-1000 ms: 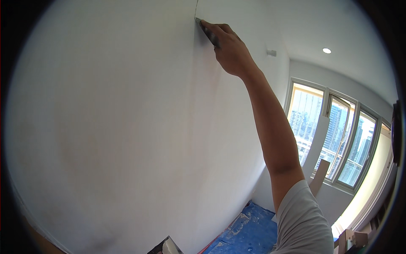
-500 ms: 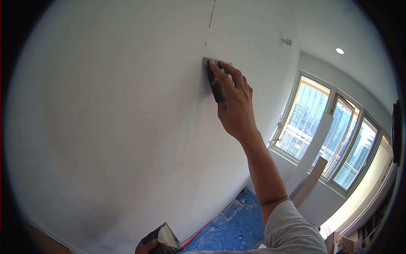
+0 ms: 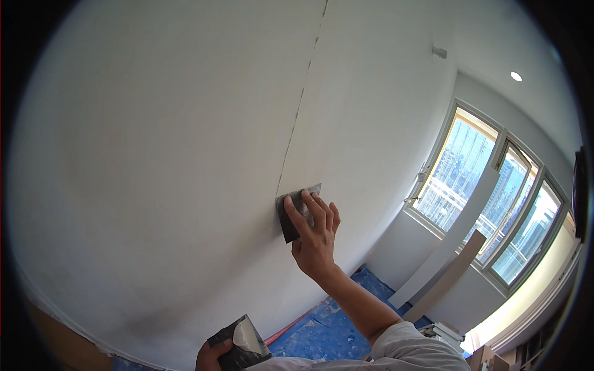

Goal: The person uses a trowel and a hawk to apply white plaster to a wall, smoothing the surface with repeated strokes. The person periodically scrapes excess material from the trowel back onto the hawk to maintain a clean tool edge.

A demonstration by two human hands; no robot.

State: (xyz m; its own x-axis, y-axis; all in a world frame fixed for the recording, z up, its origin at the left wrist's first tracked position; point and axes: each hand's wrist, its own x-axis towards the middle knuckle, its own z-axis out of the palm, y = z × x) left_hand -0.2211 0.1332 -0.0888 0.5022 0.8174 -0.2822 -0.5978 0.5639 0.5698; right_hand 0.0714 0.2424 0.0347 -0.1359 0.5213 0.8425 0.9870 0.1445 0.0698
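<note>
Against the white wall (image 3: pixel 173 136), my right hand (image 3: pixel 317 244) holds a dark, flat putty scraper (image 3: pixel 288 224), fingers spread along its face and thumb behind. The scraper's upper edge touches the wall at the lower end of a thin, broken dark line (image 3: pixel 299 108) that runs up out of view. Low in the picture, my left hand (image 3: pixel 211 355) grips a second dark putty scraper (image 3: pixel 252 358), which carries a smooth lump of off-white putty (image 3: pixel 245 337). Part of the left hand is cut off by the lower edge.
Blue sheeting (image 3: pixel 322 337) covers the floor along the wall's foot. Two long boards, one white (image 3: pixel 455 229) and one brownish (image 3: pixel 450 278), lean near the windows (image 3: pixel 464 167) on the right. A small grey patch (image 3: pixel 439 52) marks the upper wall.
My right hand has drawn its scraper down the wall, a little to the left. More of the dark line shows above it. The left hand keeps its scraper low, nearly in place.
</note>
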